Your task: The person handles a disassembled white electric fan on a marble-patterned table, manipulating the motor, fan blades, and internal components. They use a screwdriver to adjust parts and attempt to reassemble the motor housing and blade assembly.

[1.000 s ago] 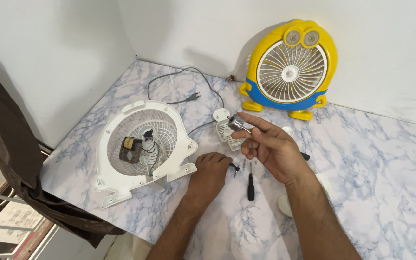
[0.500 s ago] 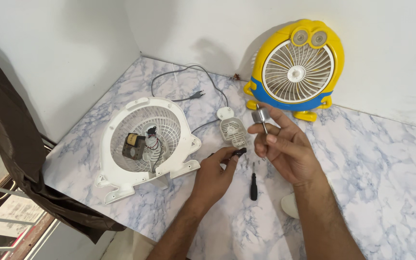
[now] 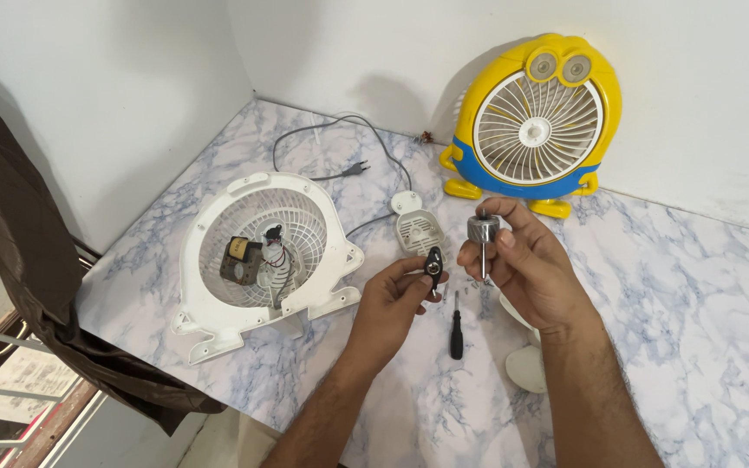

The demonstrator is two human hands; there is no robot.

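While both hands are hovering above the marble bench, left hand is pinching one small black part; right hand is gripping one metal rotor with shaft. One screwdriver and two fans are lying nearby: one white, opened, one yellow.

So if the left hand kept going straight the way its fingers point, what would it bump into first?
Probably the right hand, which holds a small metal rotor on a shaft. The left hand, pinching a small black part, points up and right toward it. Depth is unclear, so it could pass just short.
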